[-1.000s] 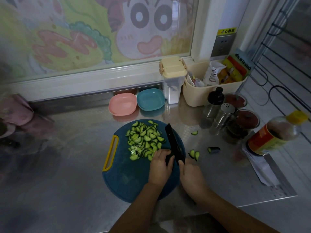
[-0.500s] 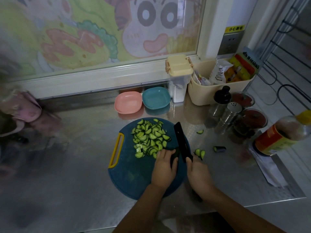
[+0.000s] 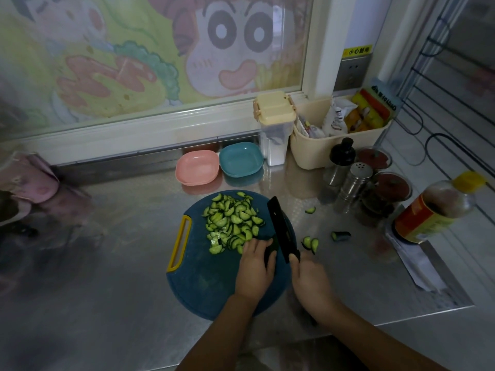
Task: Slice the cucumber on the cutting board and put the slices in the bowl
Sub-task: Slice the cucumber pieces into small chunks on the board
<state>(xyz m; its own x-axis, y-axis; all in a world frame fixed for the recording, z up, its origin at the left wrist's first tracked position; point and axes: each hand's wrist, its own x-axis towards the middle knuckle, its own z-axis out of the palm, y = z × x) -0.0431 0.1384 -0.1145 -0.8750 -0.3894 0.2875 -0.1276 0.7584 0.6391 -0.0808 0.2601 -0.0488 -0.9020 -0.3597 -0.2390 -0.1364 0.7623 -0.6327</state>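
Essentially nothing had shifted: left hand [image 3: 254,269] still clutched the cucumber stub [image 3: 271,249], right hand [image 3: 308,277] gripped the knife [image 3: 281,227], over the cutting board [image 3: 203,285] on the steel counter [image 3: 107,290].

Knife [image 3: 281,226] handle: hidden inside the right hand [image 3: 308,277]. Cucumber stub [image 3: 270,249]: mostly covered by the fingers of the left hand [image 3: 254,269]; only a dark end shows. Both forearms cut off at the 6 o'clock edge. Pink object [image 3: 29,180], 9 o'clock of the cutting board [image 3: 203,285]: blurred, cropped by the edge, cannot identify. Bottle [image 3: 428,218], 3 o'clock: label unreadable.
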